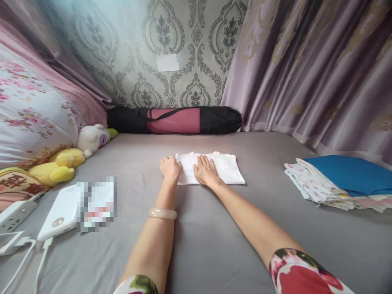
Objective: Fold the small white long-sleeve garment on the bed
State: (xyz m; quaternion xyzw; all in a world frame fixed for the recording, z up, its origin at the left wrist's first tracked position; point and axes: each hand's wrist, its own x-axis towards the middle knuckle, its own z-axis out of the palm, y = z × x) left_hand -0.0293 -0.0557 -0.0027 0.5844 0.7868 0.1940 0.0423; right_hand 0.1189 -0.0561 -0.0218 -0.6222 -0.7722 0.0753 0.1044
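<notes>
Sleeves (306,273), left hand (170,168) curled, grip unclear, right hand (206,171) flat on white cloth (228,168), long axis sideways

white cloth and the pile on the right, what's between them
Only a bare stretch of the grey sheet lies between the white cloth and the pile, as the head view shows.

Pixelated object (99,203) unreadable — power strip (18,215) cut by left edge.
</notes>
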